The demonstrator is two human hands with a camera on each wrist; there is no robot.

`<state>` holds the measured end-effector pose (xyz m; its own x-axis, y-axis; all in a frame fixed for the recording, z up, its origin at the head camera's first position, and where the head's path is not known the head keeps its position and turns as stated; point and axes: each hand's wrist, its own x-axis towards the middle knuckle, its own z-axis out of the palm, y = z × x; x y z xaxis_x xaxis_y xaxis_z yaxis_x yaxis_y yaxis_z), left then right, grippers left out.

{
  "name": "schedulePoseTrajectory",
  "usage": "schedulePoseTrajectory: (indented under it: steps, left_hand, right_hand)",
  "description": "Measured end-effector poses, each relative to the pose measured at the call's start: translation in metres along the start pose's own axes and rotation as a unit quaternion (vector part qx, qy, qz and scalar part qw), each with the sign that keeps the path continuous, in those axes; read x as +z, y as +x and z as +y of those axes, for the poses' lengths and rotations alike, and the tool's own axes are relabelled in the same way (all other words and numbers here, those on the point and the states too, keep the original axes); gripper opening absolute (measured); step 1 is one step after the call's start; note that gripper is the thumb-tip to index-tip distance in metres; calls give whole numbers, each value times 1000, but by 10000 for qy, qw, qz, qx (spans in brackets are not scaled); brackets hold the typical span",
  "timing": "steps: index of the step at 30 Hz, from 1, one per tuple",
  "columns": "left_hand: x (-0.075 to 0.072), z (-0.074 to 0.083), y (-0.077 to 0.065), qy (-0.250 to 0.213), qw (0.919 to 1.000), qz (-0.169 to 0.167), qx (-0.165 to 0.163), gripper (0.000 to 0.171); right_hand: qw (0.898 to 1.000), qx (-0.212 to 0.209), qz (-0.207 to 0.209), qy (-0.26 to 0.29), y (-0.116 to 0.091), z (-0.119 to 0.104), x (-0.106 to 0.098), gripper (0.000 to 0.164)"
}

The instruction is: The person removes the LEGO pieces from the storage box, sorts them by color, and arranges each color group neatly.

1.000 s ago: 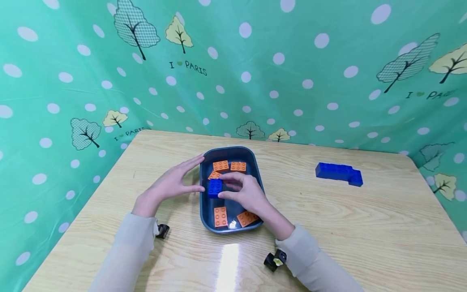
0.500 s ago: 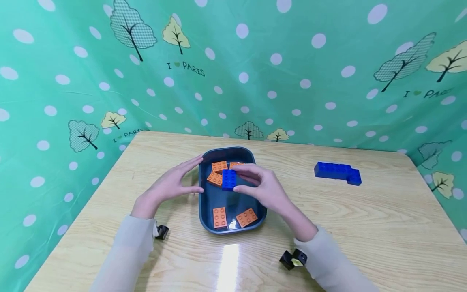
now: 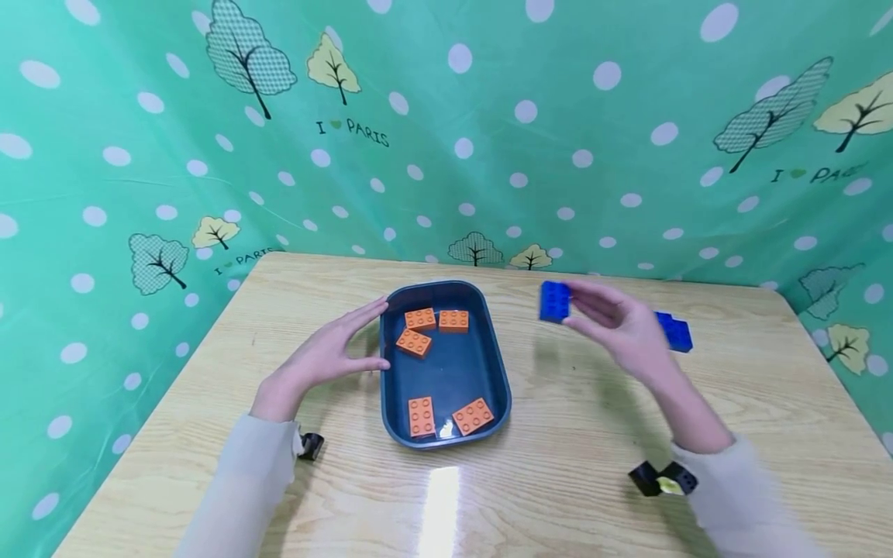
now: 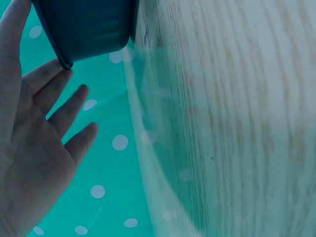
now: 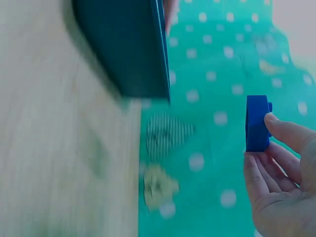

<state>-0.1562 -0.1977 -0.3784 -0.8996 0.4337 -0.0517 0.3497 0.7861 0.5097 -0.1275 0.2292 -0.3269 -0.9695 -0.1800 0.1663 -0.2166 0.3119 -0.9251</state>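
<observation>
Between the thumb and fingers of my right hand (image 3: 621, 329) a blue toy building brick (image 3: 554, 302) is pinched by its edge, raised above the table to the right of the tray. The right wrist view shows that blue brick (image 5: 256, 123) side on, studs toward the thumb. My left hand (image 3: 317, 356) is at the left side of a dark blue tray (image 3: 449, 376), fingers extended and fingertips touching its rim. In the left wrist view the fingers of the left hand (image 4: 44, 133) are spread, some touching the tray (image 4: 94, 29). Several orange bricks (image 3: 414, 343) lie inside the tray.
Farther right on the wooden table (image 3: 558, 434), joined blue bricks (image 3: 675, 333) lie partly hidden behind my right hand. A green curtain (image 3: 418, 139) with dots and trees hangs along the table's back and sides.
My right hand has lifted the blue brick out of the tray and carried it to the right, beyond the tray's rim. The left hand stays at the tray.
</observation>
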Motion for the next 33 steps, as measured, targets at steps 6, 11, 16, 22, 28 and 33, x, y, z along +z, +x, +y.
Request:
schedulePoseTrajectory:
  steps: [6,11,16,22,28,33]
  left_hand:
    - [0,1,0,-40,10000,18,24,98]
    - [-1,1,0,-31,10000,-6,29,98]
    - [0,1,0,-34,10000,-16,-15,98]
    - [0,2,0,-68,10000,-28,-47,97]
    - [0,2,0,-48,10000,-47,-41,98]
    - [0,1,0,-56,10000,-29,-53,98]
  right_hand:
    - [9970,23,749,193,-8,21,-65,50]
    - [9878,767,1171,-680,-18,40,-114,54]
    - [9754,1405,1345,-1036,-25,65,-147,59]
    - [9532,1952,1412,-1824,-35,99,-165,60]
    - [9520,2147,971,-1953,-43,126,-182,65]
    - [9484,2187,333,-2271,-47,145,-189,69]
